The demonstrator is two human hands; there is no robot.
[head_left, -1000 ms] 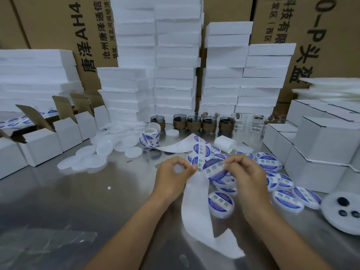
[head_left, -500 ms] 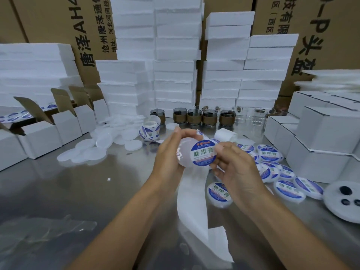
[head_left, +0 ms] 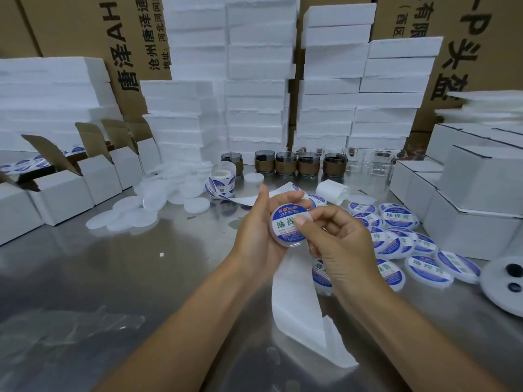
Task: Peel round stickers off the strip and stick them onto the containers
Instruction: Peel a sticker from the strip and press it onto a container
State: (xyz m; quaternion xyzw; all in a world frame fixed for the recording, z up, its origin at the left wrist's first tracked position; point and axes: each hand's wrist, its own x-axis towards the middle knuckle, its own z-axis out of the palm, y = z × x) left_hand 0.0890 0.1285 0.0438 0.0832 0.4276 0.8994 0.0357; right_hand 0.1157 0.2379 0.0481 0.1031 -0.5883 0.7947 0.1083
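Observation:
My left hand (head_left: pixel 259 239) holds a small round white container (head_left: pixel 285 228) above the steel table, its lid turned towards me. A round blue and white sticker (head_left: pixel 283 224) lies on that lid. My right hand (head_left: pixel 339 244) presses its thumb on the sticker's right side. The white backing strip (head_left: pixel 297 301) hangs from under my hands down to the table. It leads back to the sticker roll (head_left: pixel 222 183) behind my hands. Several labelled containers (head_left: pixel 396 239) lie to the right. Bare white lids (head_left: pixel 135 213) lie to the left.
Open white cartons (head_left: pixel 65 190) line the left side and closed white boxes (head_left: pixel 478 193) stand at the right. Brown-banded jars (head_left: pixel 285 165) and clear glasses (head_left: pixel 379 165) stand in a row behind. Foam slabs (head_left: pixel 254 80) are stacked at the back. A white disc with black dots (head_left: pixel 506 284) sits far right.
A second ago both hands were peeling a sticker off the strip. The sticker then went onto the container in my left hand, and my right thumb now presses on it.

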